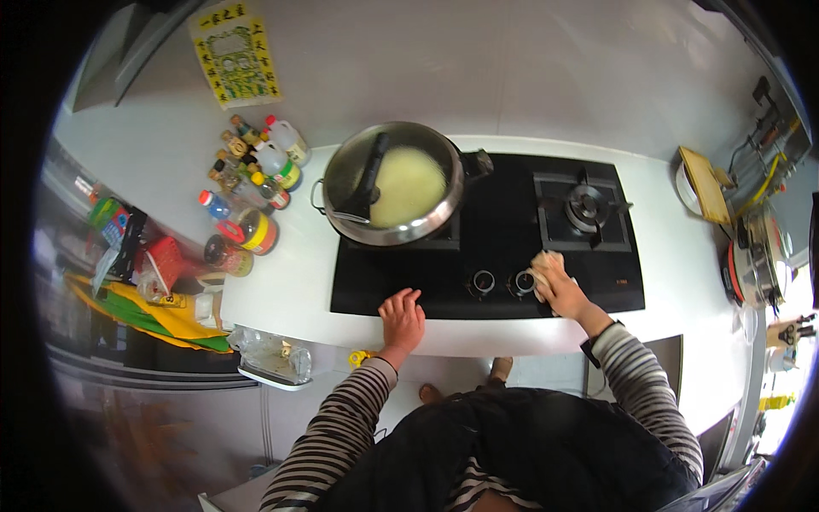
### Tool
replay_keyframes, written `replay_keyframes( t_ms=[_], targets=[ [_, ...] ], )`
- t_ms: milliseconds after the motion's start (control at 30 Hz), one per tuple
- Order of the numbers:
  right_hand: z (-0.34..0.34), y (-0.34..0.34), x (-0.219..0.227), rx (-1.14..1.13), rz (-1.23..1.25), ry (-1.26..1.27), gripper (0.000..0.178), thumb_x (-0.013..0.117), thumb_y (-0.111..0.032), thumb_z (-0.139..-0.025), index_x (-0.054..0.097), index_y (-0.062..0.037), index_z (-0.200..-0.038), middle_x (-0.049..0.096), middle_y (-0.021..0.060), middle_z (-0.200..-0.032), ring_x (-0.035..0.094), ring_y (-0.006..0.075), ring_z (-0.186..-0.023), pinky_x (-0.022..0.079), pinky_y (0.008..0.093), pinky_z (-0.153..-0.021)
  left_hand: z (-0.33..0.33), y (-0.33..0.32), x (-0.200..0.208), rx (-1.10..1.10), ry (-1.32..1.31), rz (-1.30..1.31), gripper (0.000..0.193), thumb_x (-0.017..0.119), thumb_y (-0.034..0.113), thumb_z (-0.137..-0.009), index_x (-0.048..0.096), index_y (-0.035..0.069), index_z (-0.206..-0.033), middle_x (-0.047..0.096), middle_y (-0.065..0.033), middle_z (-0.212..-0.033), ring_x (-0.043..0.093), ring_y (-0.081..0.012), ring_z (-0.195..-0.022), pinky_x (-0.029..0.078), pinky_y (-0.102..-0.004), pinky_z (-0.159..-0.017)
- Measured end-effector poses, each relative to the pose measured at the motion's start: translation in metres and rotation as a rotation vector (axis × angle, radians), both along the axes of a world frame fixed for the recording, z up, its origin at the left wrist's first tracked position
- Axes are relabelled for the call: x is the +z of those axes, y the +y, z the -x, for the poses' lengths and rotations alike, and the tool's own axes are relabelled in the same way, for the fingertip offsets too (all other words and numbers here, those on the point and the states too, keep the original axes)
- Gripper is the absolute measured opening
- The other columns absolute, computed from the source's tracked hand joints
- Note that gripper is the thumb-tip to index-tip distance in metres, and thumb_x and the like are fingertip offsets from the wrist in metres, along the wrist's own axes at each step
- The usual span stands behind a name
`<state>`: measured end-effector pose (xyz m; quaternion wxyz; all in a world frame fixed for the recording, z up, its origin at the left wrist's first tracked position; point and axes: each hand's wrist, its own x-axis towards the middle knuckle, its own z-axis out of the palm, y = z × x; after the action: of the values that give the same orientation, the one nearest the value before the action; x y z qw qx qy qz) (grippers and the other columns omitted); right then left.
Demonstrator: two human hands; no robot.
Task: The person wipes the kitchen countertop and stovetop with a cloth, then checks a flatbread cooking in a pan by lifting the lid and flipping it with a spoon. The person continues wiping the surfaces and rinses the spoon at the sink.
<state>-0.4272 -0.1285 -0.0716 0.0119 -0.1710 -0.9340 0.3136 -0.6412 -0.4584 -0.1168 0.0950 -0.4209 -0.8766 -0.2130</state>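
Observation:
My right hand (563, 293) presses a crumpled pale cloth (544, 263) onto the black glass gas hob (495, 222), just beside the right control knob (523, 283). The cloth is mostly covered by the fingers. At the hob's front edge lies my left hand (403, 319), fingers stretched out and nothing in it. The left control knob (484, 282) sits between the two hands. Over the left burner stands a large steel pot (401, 229) with pale, cloudy liquid (411, 183) in it. A dark-handled utensil (373, 175) leans inside the pot.
Sauce and oil bottles (256, 229) crowd the white counter (281, 290) at the left. The bare right burner (587, 207) has a raised grate. At the far right are a wooden board (705, 184) and a steel pot (762, 256). A plastic bin (271, 375) hangs below the left counter edge.

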Motion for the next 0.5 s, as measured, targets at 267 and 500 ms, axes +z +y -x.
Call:
replay_keyframes(
  t_ms=[267,500],
  targets=[
    [-0.041,0.025,0.030,-0.083,-0.228,-0.191,0.060,0.062,-0.034,-0.093,0.040,-0.0211,-0.147,0.037,0.0208,-0.151,0.037,0.0382,-0.139,0.032,0.0440,-0.114,0.000,0.000,0.002,0.013,-0.005,0.001,0.035,0.057,0.016,-0.089,0.054,0.012,-0.124,0.051,-0.0087,-0.126,0.046,-0.0308,-0.116,0.033,-0.0479,-0.099],
    [-0.037,0.037,0.048,-0.271,-0.116,0.322,0.037,0.066,-0.014,-0.086,0.061,-0.0059,-0.122,0.063,0.0204,-0.115,0.058,0.0401,-0.111,0.047,0.0422,-0.095,-0.001,0.002,0.002,0.038,-0.016,0.024,0.034,0.059,0.016,-0.087,0.056,0.013,-0.121,0.052,-0.0071,-0.127,0.047,-0.0301,-0.116,0.034,-0.0477,-0.098]
  ],
)
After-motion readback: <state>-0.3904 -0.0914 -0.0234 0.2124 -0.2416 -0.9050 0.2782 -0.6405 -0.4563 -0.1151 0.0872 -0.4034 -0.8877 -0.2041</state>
